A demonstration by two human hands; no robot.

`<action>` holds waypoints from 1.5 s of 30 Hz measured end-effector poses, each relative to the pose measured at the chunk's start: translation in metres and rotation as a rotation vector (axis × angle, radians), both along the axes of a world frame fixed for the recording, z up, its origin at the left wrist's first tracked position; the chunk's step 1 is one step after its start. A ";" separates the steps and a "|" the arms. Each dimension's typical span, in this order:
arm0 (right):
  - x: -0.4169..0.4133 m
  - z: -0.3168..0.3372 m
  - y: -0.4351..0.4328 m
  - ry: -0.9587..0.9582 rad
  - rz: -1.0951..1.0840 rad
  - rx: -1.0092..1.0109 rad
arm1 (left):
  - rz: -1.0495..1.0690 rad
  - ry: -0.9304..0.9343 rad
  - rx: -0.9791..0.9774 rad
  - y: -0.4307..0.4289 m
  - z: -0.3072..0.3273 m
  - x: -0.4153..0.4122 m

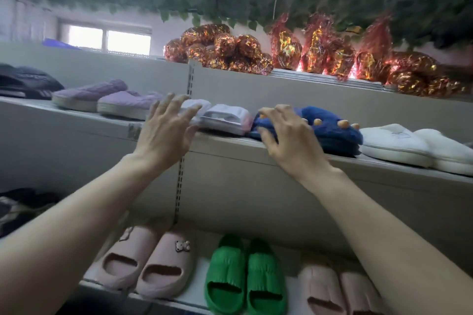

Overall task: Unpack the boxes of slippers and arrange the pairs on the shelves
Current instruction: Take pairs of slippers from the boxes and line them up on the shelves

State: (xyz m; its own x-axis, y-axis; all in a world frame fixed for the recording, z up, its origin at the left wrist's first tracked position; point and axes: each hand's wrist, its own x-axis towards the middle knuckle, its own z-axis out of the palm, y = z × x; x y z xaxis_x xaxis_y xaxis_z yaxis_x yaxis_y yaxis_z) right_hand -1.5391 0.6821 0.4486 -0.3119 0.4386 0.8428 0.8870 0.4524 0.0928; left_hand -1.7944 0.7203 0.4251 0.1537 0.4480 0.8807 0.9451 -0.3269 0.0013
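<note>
Left hand [166, 130] fingers spread, at the pale slippers [225, 120]; right hand [286, 135] splayed on the blue slippers [330, 133], not clamped; nudge pairs square to shelf [230, 144] edge

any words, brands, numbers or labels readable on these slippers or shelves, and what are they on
No text in this view can be read.
cream slipper: a small pale mark on its top, too blurred to read.
black slippers: white stripes and a faint mark, no legible letters.
pink slipper: only a bear charm, no words.
</note>
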 end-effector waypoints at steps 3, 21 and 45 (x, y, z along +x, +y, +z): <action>-0.059 -0.003 0.021 -0.030 0.019 -0.164 | -0.077 0.000 -0.104 0.003 0.006 -0.035; -0.136 0.003 0.056 0.035 -0.176 -0.343 | -0.308 0.014 -0.131 0.034 0.007 -0.096; -0.342 0.019 0.084 -0.038 -0.229 -0.438 | -0.130 0.017 -0.173 0.043 0.014 -0.287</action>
State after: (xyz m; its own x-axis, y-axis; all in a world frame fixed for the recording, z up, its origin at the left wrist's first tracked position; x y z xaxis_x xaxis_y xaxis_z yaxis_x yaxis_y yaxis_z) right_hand -1.8809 0.7664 0.4680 -0.1927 0.8098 0.5541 0.9679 0.2498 -0.0284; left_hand -2.0815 0.7632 0.4390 0.2345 0.5673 0.7894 0.8953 -0.4424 0.0520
